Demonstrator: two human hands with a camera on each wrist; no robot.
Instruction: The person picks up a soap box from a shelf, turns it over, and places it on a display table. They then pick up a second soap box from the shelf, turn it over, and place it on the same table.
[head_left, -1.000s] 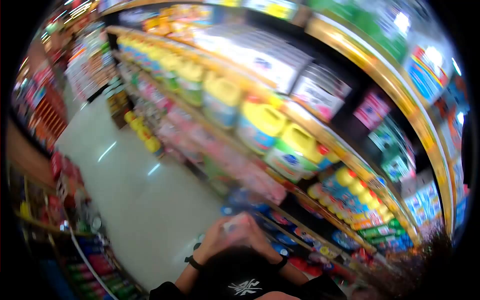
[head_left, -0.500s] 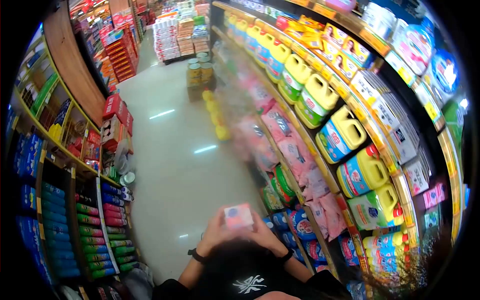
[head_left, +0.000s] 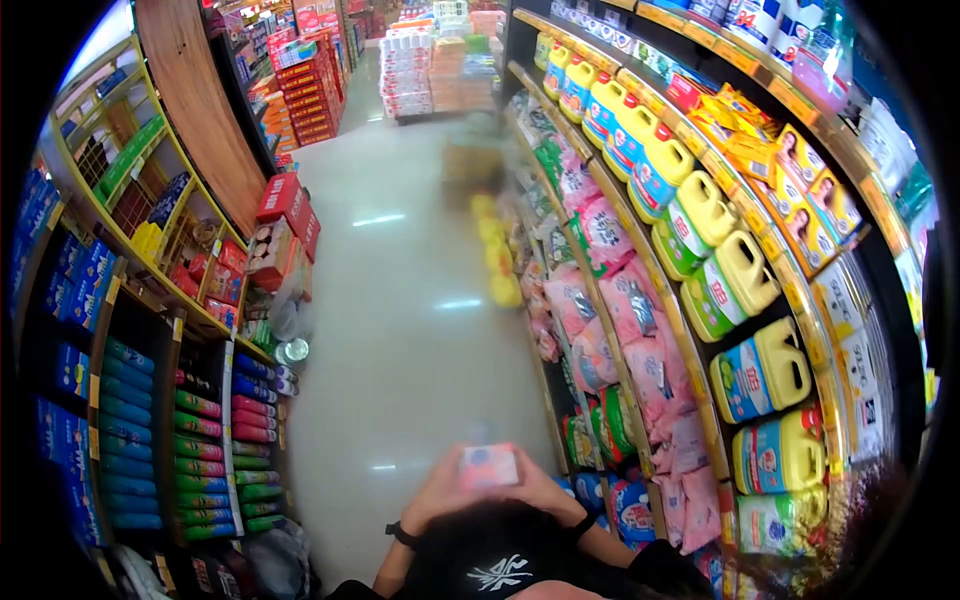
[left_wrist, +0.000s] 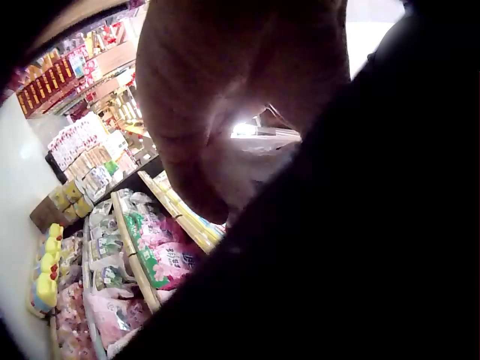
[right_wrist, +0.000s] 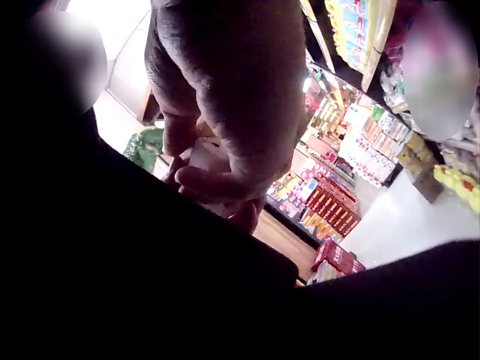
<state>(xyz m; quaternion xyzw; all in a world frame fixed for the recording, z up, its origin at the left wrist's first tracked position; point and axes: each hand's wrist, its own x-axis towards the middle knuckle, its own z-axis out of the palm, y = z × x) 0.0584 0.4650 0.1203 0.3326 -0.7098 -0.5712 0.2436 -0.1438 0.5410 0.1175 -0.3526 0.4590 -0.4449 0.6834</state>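
A small white-and-pink box (head_left: 488, 466) is held low in front of the black shirt in the head view. The left hand (head_left: 440, 490) grips it from one side and the right hand (head_left: 538, 487) from the other. The left wrist view is mostly dark, with that hand's palm side (left_wrist: 240, 67) at the top and its fingertips hidden. In the right wrist view, curled fingers (right_wrist: 206, 182) lie around a pale part of the held thing (right_wrist: 208, 156). The box's printing is too blurred to read.
A store aisle with a pale shiny floor (head_left: 390, 290) runs ahead. Yellow detergent jugs (head_left: 760, 370) and pink bags (head_left: 650, 350) line the right shelves. Bottles and packs fill the left shelves (head_left: 170, 440). Red boxes (head_left: 290, 212) and stacked paper packs (head_left: 407, 70) stand farther off.
The head view has turned right-side up along the aisle, swinging toward the left, so the shelves shift rightward. Both hands keep hold of the box in front of the body.
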